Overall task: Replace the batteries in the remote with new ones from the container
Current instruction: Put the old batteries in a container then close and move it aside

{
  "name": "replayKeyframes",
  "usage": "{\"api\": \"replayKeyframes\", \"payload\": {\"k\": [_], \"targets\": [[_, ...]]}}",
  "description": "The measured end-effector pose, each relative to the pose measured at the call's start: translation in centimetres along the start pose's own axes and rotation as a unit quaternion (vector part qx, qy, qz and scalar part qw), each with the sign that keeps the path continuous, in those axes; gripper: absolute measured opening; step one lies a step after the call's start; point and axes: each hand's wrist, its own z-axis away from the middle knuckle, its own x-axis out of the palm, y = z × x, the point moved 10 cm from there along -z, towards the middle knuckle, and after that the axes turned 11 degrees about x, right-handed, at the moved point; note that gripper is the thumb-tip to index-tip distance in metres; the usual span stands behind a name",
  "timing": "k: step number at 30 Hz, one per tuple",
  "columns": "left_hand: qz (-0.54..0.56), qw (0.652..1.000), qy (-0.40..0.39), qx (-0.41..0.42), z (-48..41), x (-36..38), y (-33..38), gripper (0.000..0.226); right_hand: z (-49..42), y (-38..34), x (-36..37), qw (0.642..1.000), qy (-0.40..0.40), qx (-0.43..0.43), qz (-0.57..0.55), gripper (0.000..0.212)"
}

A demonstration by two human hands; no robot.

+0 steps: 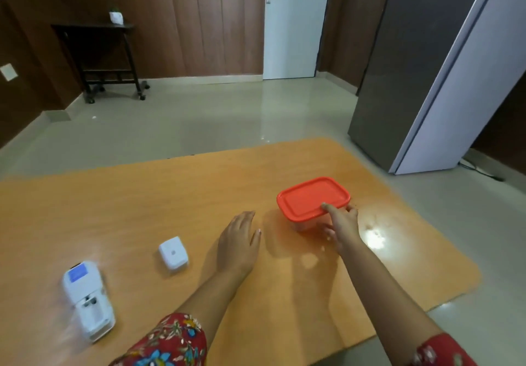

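Container point(308, 225), clear tub, orange snap lid point(313, 198); light, rigid, slick.
Right hand point(343, 223) fingers grip its near corner; left hand point(239, 240) fingers released above bench point(142, 209).

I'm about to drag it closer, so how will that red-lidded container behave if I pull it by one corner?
The container looks like light, stiff plastic, so it will probably slide easily on the glossy table. With the right hand at one corner, it may swivel rather than tip, being low and wide.

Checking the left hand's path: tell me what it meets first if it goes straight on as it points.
Probably the red-lidded container: the left hand points up and right toward it, bare table between. Depth is unclear.
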Motion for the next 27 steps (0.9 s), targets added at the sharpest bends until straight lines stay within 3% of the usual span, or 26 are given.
{"api": "replayKeyframes", "payload": {"k": [5, 9, 12, 14, 16, 18, 23, 27], "targets": [[-0.084, 0.996, -0.017, 0.022, -6.5, 2.1, -1.3, 0.052, -8.8, -4.4, 1.9, 0.998, 0.063, -0.020, -0.004, 0.067], [-0.112, 0.992, -0.033, 0.039, -10.9, 3.5, -2.0, 0.052, -13.9, -7.1, 3.3, 0.997, 0.062, -0.022, -0.049, 0.058], [-0.113, 0.992, -0.035, 0.040, -14.1, 4.2, -2.3, 0.053, -16.7, -8.8, 4.0, 0.998, 0.057, -0.034, -0.015, 0.054], [-0.102, 0.994, -0.032, 0.033, -15.7, 4.7, -2.7, 0.053, -17.5, -9.5, 4.5, 0.997, 0.063, -0.041, 0.036, 0.071], [-0.096, 0.994, -0.040, 0.035, -16.6, 5.5, -2.8, 0.054, -17.8, -9.7, 4.0, 0.986, 0.109, -0.049, 0.120, 0.116], [-0.095, 0.993, -0.049, 0.039, -16.8, 6.1, -2.9, 0.054, -16.7, -10.2, 4.0, 0.955, 0.134, -0.113, 0.239, 0.135], [-0.099, 0.993, -0.035, 0.059, -16.6, 6.2, -2.5, 0.054, -14.5, -8.4, 6.3, 0.869, 0.110, -0.180, 0.447, 0.124], [-0.086, 0.996, -0.015, 0.035, -16.5, 5.8, -3.4, 0.055, -14.7, -9.7, 7.1, 0.869, 0.186, -0.214, 0.405, 0.112]]}}
